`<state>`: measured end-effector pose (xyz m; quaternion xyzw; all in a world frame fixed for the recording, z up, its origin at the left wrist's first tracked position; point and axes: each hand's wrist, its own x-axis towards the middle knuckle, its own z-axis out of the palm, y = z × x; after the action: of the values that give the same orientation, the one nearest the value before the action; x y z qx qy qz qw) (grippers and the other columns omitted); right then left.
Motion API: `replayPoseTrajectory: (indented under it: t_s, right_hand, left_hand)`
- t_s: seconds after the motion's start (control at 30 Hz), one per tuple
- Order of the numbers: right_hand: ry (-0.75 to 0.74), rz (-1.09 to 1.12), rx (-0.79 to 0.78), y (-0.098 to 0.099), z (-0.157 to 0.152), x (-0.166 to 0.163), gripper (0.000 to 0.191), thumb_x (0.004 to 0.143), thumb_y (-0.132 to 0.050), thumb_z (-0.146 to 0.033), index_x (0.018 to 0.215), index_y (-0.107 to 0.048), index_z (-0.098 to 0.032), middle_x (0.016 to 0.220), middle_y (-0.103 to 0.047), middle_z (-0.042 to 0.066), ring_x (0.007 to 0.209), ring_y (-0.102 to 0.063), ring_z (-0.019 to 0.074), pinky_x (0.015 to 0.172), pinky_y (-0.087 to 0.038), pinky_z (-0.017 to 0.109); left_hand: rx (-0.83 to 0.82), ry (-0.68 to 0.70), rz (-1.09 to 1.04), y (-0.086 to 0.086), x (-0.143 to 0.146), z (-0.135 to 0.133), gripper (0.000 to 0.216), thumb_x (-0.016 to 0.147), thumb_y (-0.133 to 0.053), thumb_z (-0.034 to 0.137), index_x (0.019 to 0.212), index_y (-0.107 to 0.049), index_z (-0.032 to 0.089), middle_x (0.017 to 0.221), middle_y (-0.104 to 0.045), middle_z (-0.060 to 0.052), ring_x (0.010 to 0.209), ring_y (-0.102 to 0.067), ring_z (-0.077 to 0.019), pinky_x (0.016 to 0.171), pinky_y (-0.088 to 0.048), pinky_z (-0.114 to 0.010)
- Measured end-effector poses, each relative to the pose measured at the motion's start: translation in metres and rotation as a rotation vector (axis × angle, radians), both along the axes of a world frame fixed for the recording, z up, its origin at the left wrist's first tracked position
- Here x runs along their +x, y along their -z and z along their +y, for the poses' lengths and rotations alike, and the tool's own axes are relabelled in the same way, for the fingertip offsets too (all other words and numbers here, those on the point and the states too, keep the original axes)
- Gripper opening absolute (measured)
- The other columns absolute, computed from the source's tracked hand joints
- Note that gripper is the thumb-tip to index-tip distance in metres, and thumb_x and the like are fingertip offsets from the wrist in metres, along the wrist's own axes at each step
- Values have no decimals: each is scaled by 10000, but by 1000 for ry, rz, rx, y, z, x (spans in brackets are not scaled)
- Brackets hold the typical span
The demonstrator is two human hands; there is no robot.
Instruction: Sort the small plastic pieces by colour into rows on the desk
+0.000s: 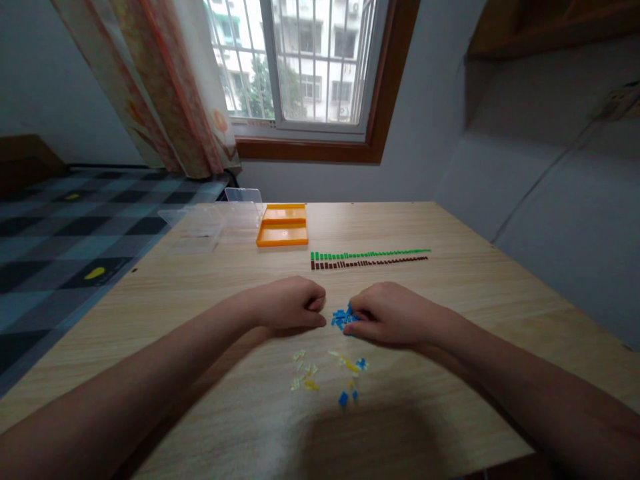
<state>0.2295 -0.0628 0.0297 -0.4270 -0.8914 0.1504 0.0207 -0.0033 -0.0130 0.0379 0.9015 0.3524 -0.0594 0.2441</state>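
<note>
A small pile of blue plastic pieces (341, 318) lies on the wooden table between my hands. My right hand (387, 313) is at the pile's right side, its fingers curled over the nearest pieces with the thumb beneath. Left of the pile, a short gap away, my left hand (293, 303) rests with curled fingers; anything inside it is hidden. Beyond the hands run two long rows of tiny pieces, a green row (370, 255) and a dark brown row (367, 263). Closer to me are scattered pale pieces (299, 382), yellow pieces (311, 385) and several blue bits (343, 399).
An orange tray (283, 243) with two compartments stands toward the back of the table (225, 413). Beside it on the left are clear plastic boxes or lids (195, 227). A bed with a checked cover (100, 220) adjoins the left edge; a window (320, 67) is ahead.
</note>
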Motion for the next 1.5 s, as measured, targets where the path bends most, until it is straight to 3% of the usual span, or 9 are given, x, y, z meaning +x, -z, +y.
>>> replayPoseTrajectory:
  t_s: [0.2, 0.4, 0.97, 1.13, 1.5]
  right_hand:
    - [-133, 35, -142, -5, 0, 11, 355, 862, -666, -457, 670, -553, -181, 581, -485, -43, 532, -386, 99, 533, -216, 254]
    - [-171, 9, -116, -3, -2, 9, 381, 832, -691, -498, 663, -553, -185, 580, -467, -47, 540, -382, 104, 545, -220, 260]
    - [-91, -18, -48, 1, -4, -1, 440, 858, -647, -566, 649, -567, -187, 558, -492, -30, 525, -357, 107, 533, -197, 271]
    - [-93, 1, -102, -2, -3, 3, 426, 895, -609, -543, 666, -570, -186, 562, -500, -31, 511, -363, 102, 526, -202, 270]
    - [-139, -37, -97, -3, -4, 6, 419, 805, -719, -543, 649, -560, -188, 554, -448, -48, 526, -349, 101, 543, -191, 266]
  left_hand:
    - [128, -97, 34, 7, 8, -5, 381, 858, -589, 492, 637, -474, 204, 589, -496, 19, 576, -392, -144, 562, -250, -299]
    - [110, -133, 37, 6, 9, -9, 429, 882, -539, 562, 643, -495, 208, 593, -523, 5, 566, -398, -146, 572, -269, -307]
    - [100, -135, 39, 4, 10, -8, 424, 876, -543, 548, 630, -480, 208, 587, -513, 6, 567, -400, -146, 558, -245, -312]
    - [106, -132, 21, 6, 9, -8, 423, 874, -545, 543, 624, -471, 209, 577, -502, 11, 560, -388, -144, 557, -241, -314]
    - [90, -135, 20, 8, 9, -6, 436, 870, -550, 552, 621, -468, 204, 566, -469, 17, 561, -370, -140, 569, -228, -313]
